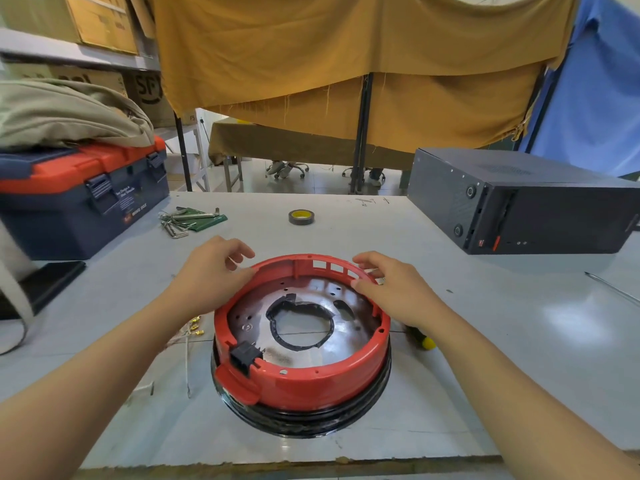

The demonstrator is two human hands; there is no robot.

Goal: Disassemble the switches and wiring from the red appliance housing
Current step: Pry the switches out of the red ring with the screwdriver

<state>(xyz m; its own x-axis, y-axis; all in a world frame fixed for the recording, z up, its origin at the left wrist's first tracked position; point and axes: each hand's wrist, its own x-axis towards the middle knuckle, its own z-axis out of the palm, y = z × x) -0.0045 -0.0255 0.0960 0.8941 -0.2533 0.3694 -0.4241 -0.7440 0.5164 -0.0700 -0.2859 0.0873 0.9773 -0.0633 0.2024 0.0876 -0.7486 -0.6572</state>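
Evidently the step in hand is positioning: the red appliance housing [311, 379] sits on the grey bench [519, 358] directly between the two hands, its open side up and its black base ring against the bench. The left hand [211, 275] rests on the far-left rim with the thumb touching the red edge and the fingers loosely curled above it, gripping nothing. The right hand [391, 285] lies on the far-right rim, thumb pressed on the edge, fingers relaxed beyond it near some pale wire ends; it too seems released rather than clenched.

One black switch block [244, 356] is still clipped in the near-left wall, on the person's side of the left hand, so the job looks partly done. The next move probably calls for turning the ring to bring that switch within reach, then freeing its clips.

Being round, the housing has no long axis across the bench; its axis stands vertical. Its vent slots [334, 266] face away, between the fingertips, and the switch faces the person.

Loose brass-tipped wires [195, 327] lie just below the left wrist.
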